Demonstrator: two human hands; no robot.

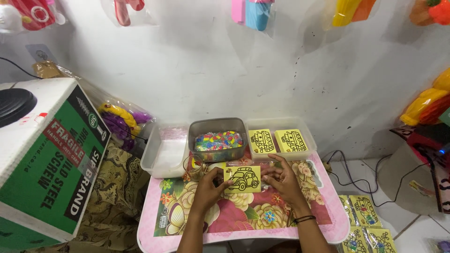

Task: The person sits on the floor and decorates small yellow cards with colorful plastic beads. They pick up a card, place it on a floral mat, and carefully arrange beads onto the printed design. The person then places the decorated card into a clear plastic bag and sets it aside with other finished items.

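At the centre of the frame, low down, both hands meet over a small pink table (154,220) with a floral top. The left hand (207,187) pinches the left edge of a yellow card (243,179) printed with a black car outline, thumb on its face; the right hand (280,179) rests at the card's right edge with fingers curled, touching it, though whether it truly grips cannot be told. The card lies nearly flat just above the tabletop, near the table's far edge. A black band (304,219) circles the right wrist. Just behind the card, along the wall, stand three tubs side by side: a clear tub (151,157) at left, a grey tub (197,131) in the middle filled with small multicoloured pieces (219,140), and a clear tub (307,136) at right holding two more yellow cards (276,141) propped upright. At the left of the frame sits a green and white carton (51,159). At lower right, on the tiled floor, lie bagged cards (365,220), with black cables (349,178) near them. Bagged toys (253,11) hang along the upper edge.
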